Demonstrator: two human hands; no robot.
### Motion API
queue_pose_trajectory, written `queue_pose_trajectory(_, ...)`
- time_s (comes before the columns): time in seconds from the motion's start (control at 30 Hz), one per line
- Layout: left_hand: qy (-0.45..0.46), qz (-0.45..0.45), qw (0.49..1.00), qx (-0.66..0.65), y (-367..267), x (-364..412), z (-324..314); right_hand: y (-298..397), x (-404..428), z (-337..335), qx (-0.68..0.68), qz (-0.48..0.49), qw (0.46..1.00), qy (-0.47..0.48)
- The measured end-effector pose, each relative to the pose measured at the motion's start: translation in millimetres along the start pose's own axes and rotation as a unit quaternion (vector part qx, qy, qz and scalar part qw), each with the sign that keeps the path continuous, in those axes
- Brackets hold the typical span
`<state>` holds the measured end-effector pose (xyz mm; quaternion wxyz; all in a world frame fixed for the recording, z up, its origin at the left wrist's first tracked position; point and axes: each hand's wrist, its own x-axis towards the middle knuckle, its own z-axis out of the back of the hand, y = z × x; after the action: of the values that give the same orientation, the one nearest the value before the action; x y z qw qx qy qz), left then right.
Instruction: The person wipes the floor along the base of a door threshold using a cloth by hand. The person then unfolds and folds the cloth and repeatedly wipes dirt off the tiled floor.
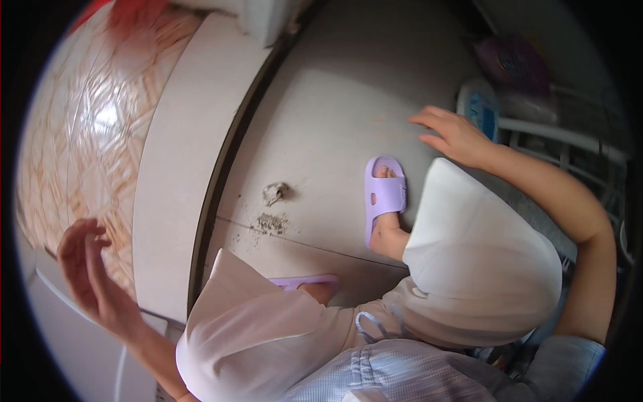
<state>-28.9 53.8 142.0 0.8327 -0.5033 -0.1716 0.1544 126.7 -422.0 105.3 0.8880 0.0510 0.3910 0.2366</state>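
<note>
My left hand (93, 279) is raised at the left, blurred, with loosely bent fingers and nothing visible in them. On the right, my right hand (449, 133) hangs in front of my knee, its fingers apart and no object held. Between my hands, on the grey tiled floor (321, 125), lies a crumpled greyish wad (275, 193). Beside it is a small pile of dirt crumbs (273, 223), with specks scattered around. My feet wear lilac slides; one slide (389, 193) shows almost whole, the other (321, 279) is partly hidden by my shorts (482, 251).
A pale raised sill (171, 151) with a dark edge runs along the left. Beyond it lies a shiny patterned floor (95, 166), with a blurred red thing (135, 17) at the top. A white rack (562, 135) and a blue-and-white container (479, 113) stand at right.
</note>
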Motion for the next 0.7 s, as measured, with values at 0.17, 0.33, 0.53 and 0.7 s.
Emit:
queue_pose_trajectory(0.17,0.315,-0.02,0.935,-0.162,-105.0,4.2,-33.6,-139.6,-187.4,-84.9,-0.079,-0.312,0.943,0.086)
queue_pose_trajectory(0.33,0.527,-0.123,0.839,0.052,-139.1,-10.7,-73.6,-116.4,-236.1,-164.8,0.147,-0.385,0.875,0.255)
queue_pose_trajectory(0.53,0.519,-0.126,0.833,0.143,-122.4,-24.0,-90.8,-81.7,-278.2,-215.6,0.053,-0.379,0.882,0.275)
queue_pose_trajectory(0.7,0.524,-0.203,0.819,0.112,-133.1,-25.3,-93.7,-71.8,-289.8,-214.8,-0.031,-0.331,0.901,0.279)
